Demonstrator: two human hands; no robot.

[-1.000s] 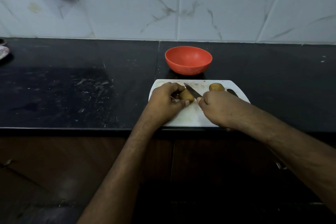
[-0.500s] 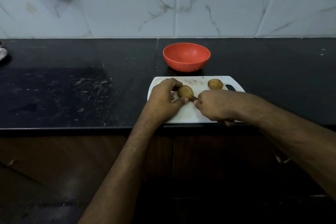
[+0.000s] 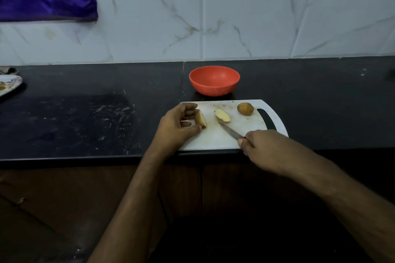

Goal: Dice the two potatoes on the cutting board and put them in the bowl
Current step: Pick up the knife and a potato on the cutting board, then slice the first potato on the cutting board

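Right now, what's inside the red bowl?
Nothing visible: the red bowl shows only bare inner wall, no potato pieces. Its near inner side is hidden by the rim. Both halves and the whole potato are on the cutting board.

The potato that was whole is now split: the left hand (image 3: 178, 127) holds one half (image 3: 201, 118), the other half (image 3: 222, 115) lies cut-face-up by the knife (image 3: 231, 132) tip.

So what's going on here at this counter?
A person is dicing potatoes on a white plastic cutting board. One small brown potato is cut in two: the left hand holds one half, and the other half lies cut face up mid-board. The right hand grips a steel-bladed knife, its tip by that loose half. A second whole potato waits at the board's far edge. The orange plastic bowl behind the board looks empty.
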